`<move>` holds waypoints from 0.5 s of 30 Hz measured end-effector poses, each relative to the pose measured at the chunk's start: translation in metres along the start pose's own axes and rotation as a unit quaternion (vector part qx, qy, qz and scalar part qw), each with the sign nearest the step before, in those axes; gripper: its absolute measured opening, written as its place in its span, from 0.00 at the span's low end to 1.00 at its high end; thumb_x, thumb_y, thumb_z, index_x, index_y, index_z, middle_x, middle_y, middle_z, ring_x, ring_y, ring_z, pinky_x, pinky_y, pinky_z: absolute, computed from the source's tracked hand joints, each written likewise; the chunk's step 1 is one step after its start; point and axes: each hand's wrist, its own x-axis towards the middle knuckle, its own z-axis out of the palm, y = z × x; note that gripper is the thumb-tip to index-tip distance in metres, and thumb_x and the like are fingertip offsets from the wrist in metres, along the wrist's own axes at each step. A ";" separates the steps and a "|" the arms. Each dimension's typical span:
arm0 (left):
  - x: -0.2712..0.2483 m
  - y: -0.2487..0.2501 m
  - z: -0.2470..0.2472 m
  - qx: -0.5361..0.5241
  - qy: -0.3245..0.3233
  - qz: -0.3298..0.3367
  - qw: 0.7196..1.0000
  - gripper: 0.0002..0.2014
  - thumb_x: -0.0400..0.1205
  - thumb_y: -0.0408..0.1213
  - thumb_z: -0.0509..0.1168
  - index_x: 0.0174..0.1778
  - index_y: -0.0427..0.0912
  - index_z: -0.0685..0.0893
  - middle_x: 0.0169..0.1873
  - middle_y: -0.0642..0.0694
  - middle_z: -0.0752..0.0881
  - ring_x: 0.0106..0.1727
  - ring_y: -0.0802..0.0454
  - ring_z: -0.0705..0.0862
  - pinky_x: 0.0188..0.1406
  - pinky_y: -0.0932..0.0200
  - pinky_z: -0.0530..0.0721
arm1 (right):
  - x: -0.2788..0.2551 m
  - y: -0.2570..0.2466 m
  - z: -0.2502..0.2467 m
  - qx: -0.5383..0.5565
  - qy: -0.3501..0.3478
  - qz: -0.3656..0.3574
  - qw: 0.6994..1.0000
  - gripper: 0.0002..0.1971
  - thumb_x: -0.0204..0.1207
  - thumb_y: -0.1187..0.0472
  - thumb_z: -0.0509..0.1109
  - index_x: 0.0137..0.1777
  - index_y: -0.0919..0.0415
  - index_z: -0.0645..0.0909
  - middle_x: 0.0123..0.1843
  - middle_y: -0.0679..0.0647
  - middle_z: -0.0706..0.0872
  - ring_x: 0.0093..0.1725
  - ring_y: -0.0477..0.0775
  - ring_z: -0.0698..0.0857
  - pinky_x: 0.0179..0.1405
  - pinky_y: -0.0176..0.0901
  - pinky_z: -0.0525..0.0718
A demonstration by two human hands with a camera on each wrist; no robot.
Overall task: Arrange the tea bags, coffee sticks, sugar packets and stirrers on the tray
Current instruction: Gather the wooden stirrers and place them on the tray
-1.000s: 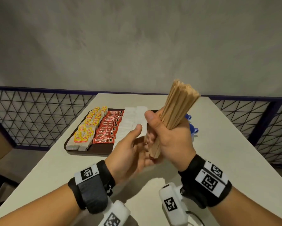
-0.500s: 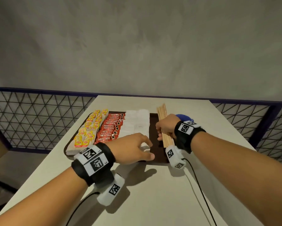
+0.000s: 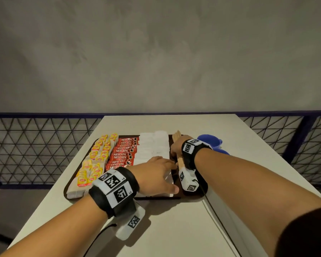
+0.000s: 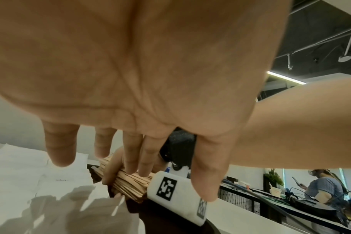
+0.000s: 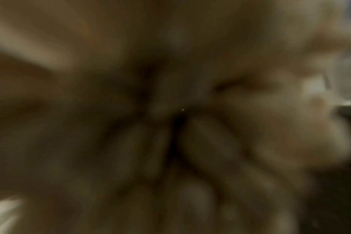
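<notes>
Stirrers [image 3: 180,162] are the item in hand now: your right hand [image 3: 176,146] is curled around the wooden bundle and lays it along the right edge of the brown tray [image 3: 67,190], just beside the white sugar packets [image 3: 152,147]. In the left wrist view you can see the sticks' ends [image 4: 128,185] fanned and uneven inside that grip. Your left hand [image 3: 156,175] is spread flat, with straight fingers, over the near sugar packets, and its fingertips [image 4: 134,167] touch the bundle. The right wrist view is too blurred to tell anything more.

I judge that this is the last of the 4 groups, because the yellow tea bags [image 3: 98,156] and the red Nescafe coffee sticks [image 3: 123,154] already lie in rows on the tray. The next move probably calls for you to loosen the right hand slowly while the left one keeps the sticks together, so they do not roll against the sugar or off the rim.

Your desk [image 3: 174,229] is pale and smooth. A blue object [image 3: 210,141] sits just right of the tray. Behind are a wire mesh railing [image 3: 35,145] and a grey wall [image 3: 156,52].
</notes>
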 end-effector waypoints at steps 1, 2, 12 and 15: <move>0.000 0.001 0.000 0.001 -0.003 0.000 1.000 0.40 0.84 0.60 0.66 0.89 0.51 0.61 0.88 0.54 0.60 0.89 0.50 0.50 0.88 0.42 0.57 | 0.005 -0.003 0.002 -0.043 0.009 -0.012 0.999 0.07 0.84 0.57 0.71 0.51 0.62 0.84 0.53 0.58 0.85 0.51 0.56 0.85 0.61 0.46 0.87; 0.000 0.002 -0.001 0.004 -0.005 -0.001 1.000 0.40 0.84 0.60 0.66 0.90 0.51 0.60 0.89 0.53 0.60 0.90 0.50 0.49 0.88 0.43 0.56 | 0.006 -0.006 0.003 -0.067 0.016 -0.024 0.997 0.10 0.82 0.55 0.73 0.56 0.62 0.86 0.53 0.58 0.87 0.52 0.57 0.87 0.63 0.47 0.88; 0.007 0.010 -0.003 0.005 -0.028 -0.023 0.999 0.41 0.84 0.64 0.63 0.90 0.52 0.56 0.90 0.53 0.54 0.91 0.44 0.44 0.87 0.35 0.55 | 0.018 -0.005 0.004 -0.142 0.003 -0.032 0.989 0.12 0.82 0.51 0.74 0.55 0.60 0.87 0.49 0.54 0.85 0.50 0.56 0.84 0.63 0.48 0.88; 0.008 0.013 -0.001 0.001 -0.030 -0.019 0.999 0.41 0.84 0.64 0.63 0.90 0.53 0.56 0.90 0.53 0.54 0.91 0.45 0.45 0.87 0.36 0.56 | 0.020 -0.004 0.003 -0.155 -0.005 -0.049 0.987 0.18 0.81 0.51 0.75 0.65 0.60 0.86 0.53 0.53 0.83 0.54 0.58 0.85 0.47 0.45 0.85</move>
